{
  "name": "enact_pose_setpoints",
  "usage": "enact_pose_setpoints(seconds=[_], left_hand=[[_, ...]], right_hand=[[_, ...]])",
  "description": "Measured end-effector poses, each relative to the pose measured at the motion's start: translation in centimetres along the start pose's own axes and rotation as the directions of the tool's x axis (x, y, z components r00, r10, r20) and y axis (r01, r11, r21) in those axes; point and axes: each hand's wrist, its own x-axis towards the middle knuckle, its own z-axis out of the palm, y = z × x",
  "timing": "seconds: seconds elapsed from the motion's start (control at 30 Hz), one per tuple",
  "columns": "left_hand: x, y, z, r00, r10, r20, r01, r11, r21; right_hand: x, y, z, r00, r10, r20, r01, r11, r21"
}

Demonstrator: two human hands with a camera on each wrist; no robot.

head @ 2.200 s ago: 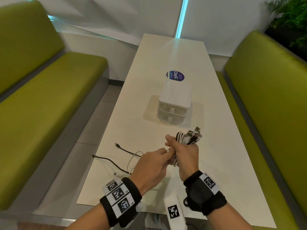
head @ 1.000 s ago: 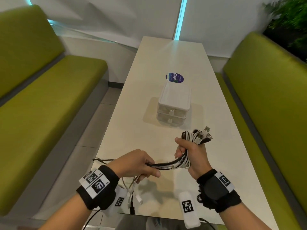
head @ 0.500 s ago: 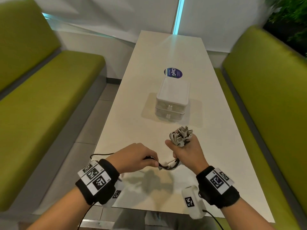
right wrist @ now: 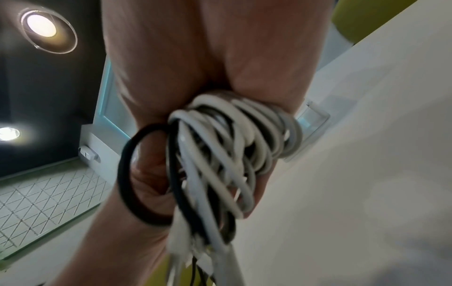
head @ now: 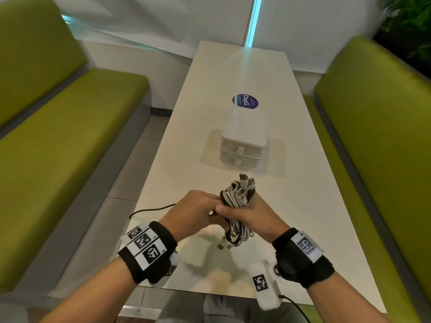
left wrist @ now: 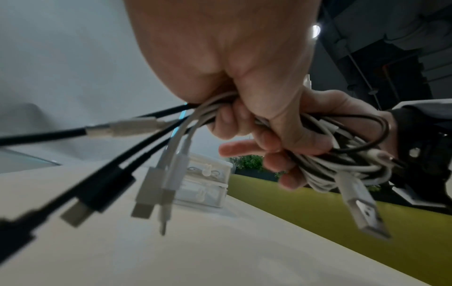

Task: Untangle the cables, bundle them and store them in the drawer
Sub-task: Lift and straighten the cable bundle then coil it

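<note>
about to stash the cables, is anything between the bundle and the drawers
Nothing lies on the table between the bundle, gripped in the right hand, and the drawers. Both drawers look closed, though, so one must be opened first. The left hand also holds the bundle.

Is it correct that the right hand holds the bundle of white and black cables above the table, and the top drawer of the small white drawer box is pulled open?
Not quite. In the head view both drawers of the drawer box are closed. The rest holds: the right hand grips the cable bundle above the table.
</note>
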Motion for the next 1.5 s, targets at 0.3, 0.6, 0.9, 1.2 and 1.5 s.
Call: enact_pose_setpoints(seconds=[0.3,0.6,0.9,1.2,1.5], left_hand=[[0.1,1.2,-0.2,0.988,-0.045,-0.147,0.077,0.973,0.219],[0.2,0.8,-3.0,0.939,-0.284,0.195,0.255,0.953,0.163],[-0.4,-0.5,-1.6,0.959,-0.28,0.041,0.281,0.959,-0.033],[0.0,0.8,-1.1,0.916,-0.356,-0.186,0.276,0.894,-0.352],[0.4,1.5,0.8,0.892,-0.375,-0.254,0.277,0.895,-0.35]], right_hand=[[-0.2,-0.3,-0.6,0.967,0.189,0.168,-0.202,0.978,0.059],[-0.3,-0.9,-1.5,0.935,0.258,0.242,-0.214,0.957,-0.197],[0.8,2.0,-0.6,0.993,0.084,-0.08,-0.105,0.938,-0.329],[1.3,1.7,-0.1,0.889,0.029,-0.458,-0.027,1.0,0.01],[0.4,0.5,0.6,0.869,-0.131,-0.476,0.198,0.976,0.093]])
